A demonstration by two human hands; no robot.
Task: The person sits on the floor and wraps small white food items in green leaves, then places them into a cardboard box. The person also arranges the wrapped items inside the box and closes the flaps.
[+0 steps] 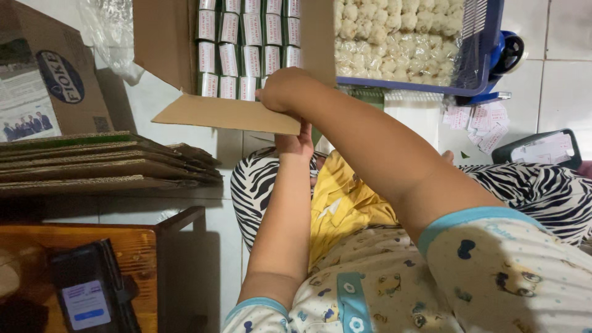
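- Cardboard box (163,43), brown and open, serves as the landmark; it sits on the pale tiled floor ahead of the seated person.
- Inside the box: small white packets with red print (250,46), standing in tight rows.
- Box's near flap (225,114) folds outward toward the person, lying almost flat.
- Right hand (282,90) rests on the flap's right end, fingers curled down over the edge, gripping it.
- Left hand (296,142) sits just under the same end of the flap, touching it from below; fingers mostly hidden by the flap, so cannot tell whether they are spread or pressed together.
- Right of the box: blue plastic crate (484,43) holding a clear bag of small pale round pieces (394,37).
- Further right of the box, on the floor: loose paper slips (484,123).
- Left of the box: stack of flattened cardboard (98,163), with a printed carton (46,74) behind it.
- Below-left of the box: wooden surface (132,246) carrying a phone (86,296).
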